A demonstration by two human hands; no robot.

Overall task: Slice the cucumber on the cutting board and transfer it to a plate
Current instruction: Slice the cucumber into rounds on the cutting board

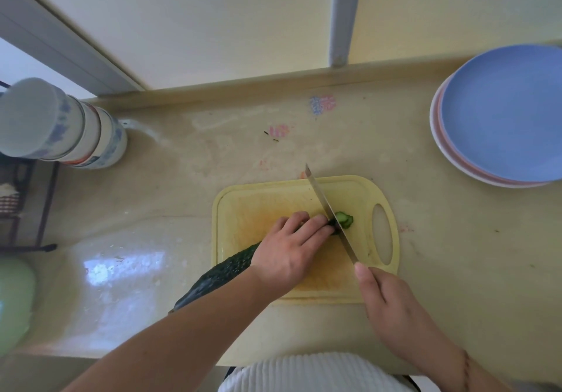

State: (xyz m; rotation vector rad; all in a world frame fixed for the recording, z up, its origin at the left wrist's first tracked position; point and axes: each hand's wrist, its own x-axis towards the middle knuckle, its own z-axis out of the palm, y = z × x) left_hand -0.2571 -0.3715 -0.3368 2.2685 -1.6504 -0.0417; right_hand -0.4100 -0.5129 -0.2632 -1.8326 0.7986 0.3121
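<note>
Yellow plastic cutting board (261, 197) flat on a cream bench (182, 179), its handle slot toward the right. Dark green cucumber (225, 270) laid aslant across the board, uncut end jutting past the near-left edge over the bench, cut end near the board's middle. Left hand (289, 248) pressed down on the cucumber, fingers (316, 224) curled over it with tips tucked just beside the blade. Kitchen knife (327, 209) gripped by the handle in the right hand (386, 303), fingers wrapped round it, thumb lying along the top toward the blade; blade running away from the body, edge down in the cucumber at its cut end, tip reaching past the board's far edge. A few thin cucumber slices (345, 220) leaning together on the board, right against the blade's right side. Stack of plates (456, 154) well apart at the far right of the bench, blue plate (501, 112) on top, pink rims showing beneath. Stack of blue-and-white patterned bowls (60, 124) upside down at the far left. Pale green object (15, 300) at the left edge, too blurred to name. White ribbed garment (310, 373) at the bottom edge.
</note>
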